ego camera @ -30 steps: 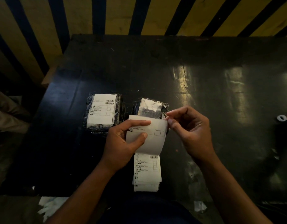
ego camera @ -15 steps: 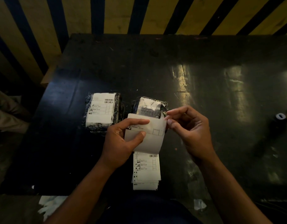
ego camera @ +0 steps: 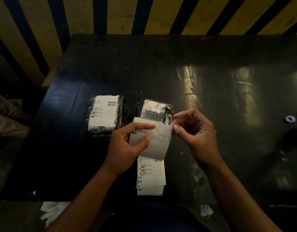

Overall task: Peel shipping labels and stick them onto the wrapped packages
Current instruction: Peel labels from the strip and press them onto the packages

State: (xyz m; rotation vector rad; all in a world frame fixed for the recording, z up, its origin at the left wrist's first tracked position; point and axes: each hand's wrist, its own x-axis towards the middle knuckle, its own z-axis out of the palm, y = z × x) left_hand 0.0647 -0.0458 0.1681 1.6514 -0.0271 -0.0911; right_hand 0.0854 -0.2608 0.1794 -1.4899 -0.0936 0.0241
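1. Labels [ego camera: 151,174] lie as a fan-folded white strip on the near part of the dark table [ego camera: 211,97], its top sheet [ego camera: 152,139] lifted and curled over.
2. One wrapped package [ego camera: 104,114] at left already carries a label; the second package [ego camera: 155,109], just beyond the lifted sheet, shows only crinkled clear wrap, so its label is yet to go on.
3. Left hand [ego camera: 126,148] pinches the sheet between thumb and forefinger; right hand [ego camera: 194,131] nips its upper right corner with thumb and fingertip, probably starting the peel, though the dim light hides any lifted edge.
4. Paper looks thin and matte; the wrap is glossy and wrinkled over dark, blocky contents; the tabletop is scuffed and faintly reflective.
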